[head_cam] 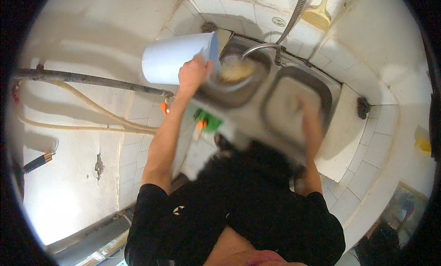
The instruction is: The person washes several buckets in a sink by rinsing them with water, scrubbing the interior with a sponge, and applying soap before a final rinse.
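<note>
My left hand [194, 73] grips the rim of a pale plastic bucket [165, 59]. The bucket lies tipped on its side, its mouth facing right over the left basin of a steel double sink [270, 80]. Beside that mouth, in the left basin, is a blurred yellowish mass [236, 70], apparently within a pale round vessel whose outline is smeared. The curved metal spout [260, 47] ends just above it. Over the right basin [287, 90] hovers my right hand [305, 104], blurred by motion; its fingers are unclear and no held object shows.
A flexible metal hose [296, 14] rises behind the sink, near a hanging yellowish utensil [317, 18]. Along the left wall run a grey pipe [93, 81] and pale hoses [86, 128]. Green and orange items [208, 121] lie left of my body. A white ledge [344, 138] borders the right.
</note>
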The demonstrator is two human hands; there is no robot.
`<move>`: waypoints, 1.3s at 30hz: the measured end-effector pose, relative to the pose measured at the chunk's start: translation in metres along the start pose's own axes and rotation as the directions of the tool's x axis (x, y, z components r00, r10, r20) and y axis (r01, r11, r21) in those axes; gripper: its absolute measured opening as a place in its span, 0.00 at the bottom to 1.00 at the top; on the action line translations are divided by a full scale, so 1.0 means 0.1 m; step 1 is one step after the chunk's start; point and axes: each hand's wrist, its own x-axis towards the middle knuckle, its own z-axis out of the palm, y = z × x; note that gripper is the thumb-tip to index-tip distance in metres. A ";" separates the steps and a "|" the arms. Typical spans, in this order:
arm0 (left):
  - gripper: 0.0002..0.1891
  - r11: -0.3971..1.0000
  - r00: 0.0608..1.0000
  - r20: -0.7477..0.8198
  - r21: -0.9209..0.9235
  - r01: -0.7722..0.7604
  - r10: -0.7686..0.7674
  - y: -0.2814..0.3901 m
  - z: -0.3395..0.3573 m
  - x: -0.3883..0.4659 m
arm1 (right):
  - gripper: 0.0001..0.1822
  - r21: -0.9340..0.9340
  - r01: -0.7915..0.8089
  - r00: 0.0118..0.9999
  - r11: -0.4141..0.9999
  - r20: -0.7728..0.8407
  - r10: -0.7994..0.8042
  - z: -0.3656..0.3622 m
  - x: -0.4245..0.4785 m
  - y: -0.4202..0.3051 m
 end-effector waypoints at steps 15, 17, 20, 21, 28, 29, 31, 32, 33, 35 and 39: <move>0.09 0.963 0.967 0.198 0.187 -0.195 0.158 0.19 0.21 0.07 | 0.21 -0.164 -0.030 0.999 0.986 -0.044 0.023 0.01 -0.31 -0.34; 0.09 0.941 0.949 0.199 0.185 -0.282 0.245 0.28 0.14 0.03 | 0.21 -0.254 -0.023 0.998 0.967 -0.067 0.006 -0.07 -0.33 -0.42; 0.08 0.960 0.961 0.196 0.162 -0.228 0.195 0.31 0.18 -0.08 | 0.20 -0.426 0.030 1.000 0.904 0.015 -0.026 -0.16 -0.20 -0.27; 0.10 0.964 0.960 0.227 0.169 -0.206 0.165 0.29 0.19 -0.05 | 0.19 -0.434 0.036 0.999 0.900 0.027 -0.027 -0.14 -0.26 -0.54; 0.18 0.994 0.982 0.182 -0.106 -0.028 0.047 0.32 -0.21 -0.13 | 0.23 -0.301 -0.001 0.978 0.954 -0.199 -0.062 -0.74 -0.38 -0.74; 0.19 0.990 0.982 0.189 -0.145 0.001 0.027 0.35 -0.27 -0.13 | 0.24 -0.390 0.111 0.958 0.914 -0.204 -0.203 -1.02 -0.31 -0.52; 0.20 0.972 0.977 0.211 -0.223 0.069 -0.021 0.36 -0.38 -0.12 | 0.26 -0.613 0.209 0.891 0.762 -0.201 -0.406 -1.51 -0.19 -0.22; 0.21 0.953 0.970 0.233 -0.273 0.129 -0.065 0.32 -0.39 -0.13 | 0.25 -0.880 0.108 0.798 0.462 -0.201 -0.569 -1.63 -0.19 -0.18; 0.21 0.941 0.962 0.258 -0.294 0.167 -0.090 0.31 -0.42 -0.13 | 0.25 -0.992 -0.075 0.691 0.103 -0.126 -0.712 -1.61 -0.23 -0.23; 0.22 0.912 0.942 0.310 -0.336 0.235 -0.128 0.30 -0.49 -0.12 | 0.27 -0.997 -0.071 0.669 0.013 -0.058 -0.741 -1.51 -0.26 -0.33; 0.21 0.866 0.929 0.339 -0.411 0.286 -0.146 0.07 -0.28 -0.11 | 0.33 -0.843 0.331 0.881 0.424 0.114 -0.459 -1.27 0.35 0.02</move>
